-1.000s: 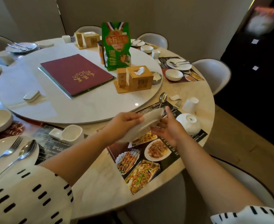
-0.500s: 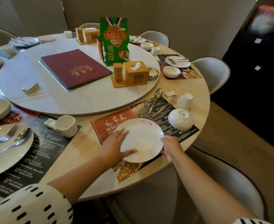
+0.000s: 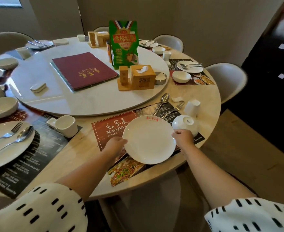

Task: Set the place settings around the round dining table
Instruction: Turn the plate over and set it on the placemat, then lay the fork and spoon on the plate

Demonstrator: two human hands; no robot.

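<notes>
White plate (image 3: 148, 139) sits over the placemat (image 3: 111, 129) near the front edge of the surface (image 3: 81, 153), left grip (image 3: 114, 146) and right grip (image 3: 184, 137) each clamped on its rim. Beyond it: one spoon (image 3: 162, 102), one fork (image 3: 174, 109), one overturned bowl (image 3: 185, 123), one cup (image 3: 192, 108).

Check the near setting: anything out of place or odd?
Yes. The bowl beside the plate sits upside down, foot ring up, and the spoon and fork lie on the placemat, not on the plate as at neighbouring settings.

white plate (image 3: 148, 139) with red lettering, maroon menu (image 3: 84, 70), green bag (image 3: 123, 44)
</notes>
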